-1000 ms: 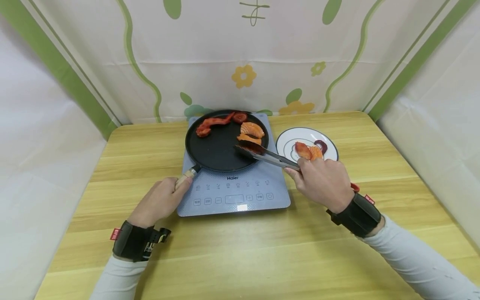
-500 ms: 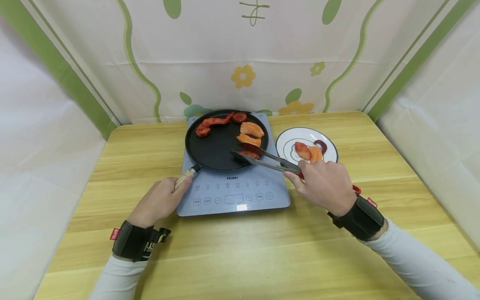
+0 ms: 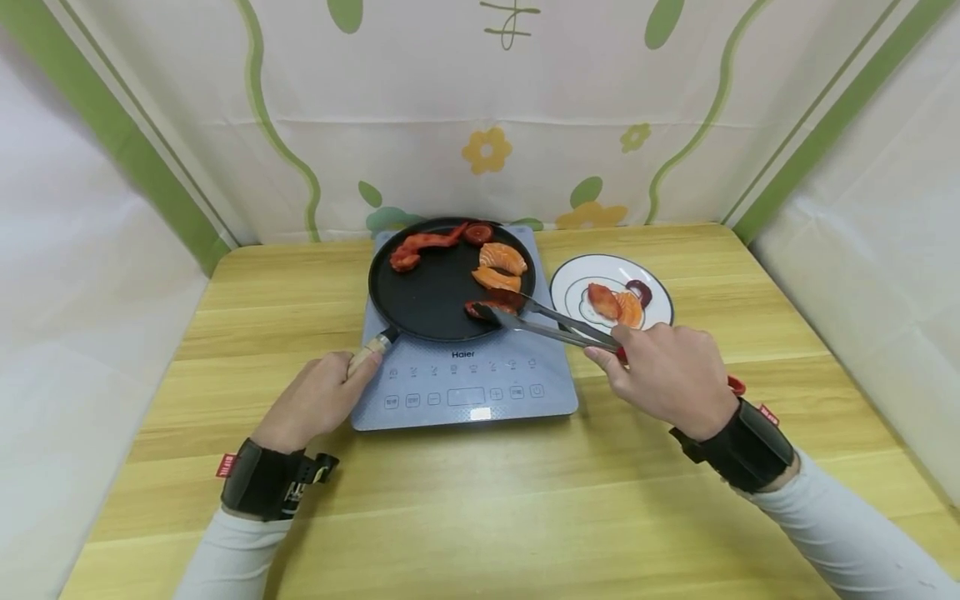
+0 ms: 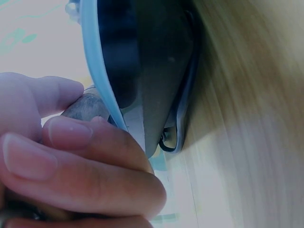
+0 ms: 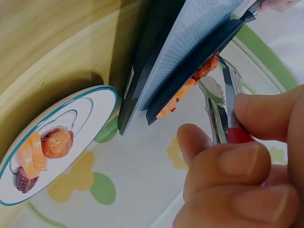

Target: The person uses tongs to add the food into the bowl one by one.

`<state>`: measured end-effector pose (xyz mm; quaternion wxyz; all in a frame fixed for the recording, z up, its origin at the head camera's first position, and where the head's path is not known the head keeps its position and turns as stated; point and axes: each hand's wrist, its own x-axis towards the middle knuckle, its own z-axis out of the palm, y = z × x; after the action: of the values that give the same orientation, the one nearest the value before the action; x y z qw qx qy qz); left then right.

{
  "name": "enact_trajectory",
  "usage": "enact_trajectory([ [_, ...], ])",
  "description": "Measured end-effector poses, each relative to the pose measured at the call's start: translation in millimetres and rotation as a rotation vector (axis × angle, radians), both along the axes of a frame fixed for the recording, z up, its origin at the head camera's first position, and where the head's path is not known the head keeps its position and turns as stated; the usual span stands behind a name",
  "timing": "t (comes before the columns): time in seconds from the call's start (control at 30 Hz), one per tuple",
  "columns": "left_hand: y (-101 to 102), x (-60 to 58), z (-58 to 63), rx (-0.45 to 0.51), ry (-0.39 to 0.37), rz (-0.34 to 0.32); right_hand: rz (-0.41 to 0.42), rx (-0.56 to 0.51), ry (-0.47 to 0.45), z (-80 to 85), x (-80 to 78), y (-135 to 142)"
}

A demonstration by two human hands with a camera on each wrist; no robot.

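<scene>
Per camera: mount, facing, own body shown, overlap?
Head: head-worn, facing forward and down at frying pan; left hand, right hand, forearms show.
Left wrist: on that wrist, facing pan and table; left fingers show.
Right wrist: likewise, facing tongs, pan, plate; right fingers, left hand top right.
Head and right wrist share tongs, plate.

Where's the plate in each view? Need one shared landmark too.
Head: plate, right of centre, beside the pan.
Left wrist: not visible.
Right wrist: plate, lower left, across the picture from the right hand.
Shared landmark: the wooden table, bottom in head, right side in left wrist, upper left in right wrist.
</scene>
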<state>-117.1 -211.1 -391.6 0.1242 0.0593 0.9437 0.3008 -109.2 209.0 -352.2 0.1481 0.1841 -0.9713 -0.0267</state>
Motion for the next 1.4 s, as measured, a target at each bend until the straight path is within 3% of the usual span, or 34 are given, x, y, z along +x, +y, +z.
enact_trajectory([
  [0.37, 0.6, 1.9, 1.3, 0.001, -0.003, 0.002, 0.034, -0.014, 0.068, -3.6, -6.2, -4.3],
  [0.93, 1.5, 2.4, 1.3, 0.003, -0.001, 0.010, -0.030, -0.016, 0.011, -4.2, -4.4, 0.0],
  [1.4, 0.4, 2.3, 0.0, 0.006, 0.007, 0.003, -0.044, -0.021, 0.099, 3.3, -1.1, 10.3],
])
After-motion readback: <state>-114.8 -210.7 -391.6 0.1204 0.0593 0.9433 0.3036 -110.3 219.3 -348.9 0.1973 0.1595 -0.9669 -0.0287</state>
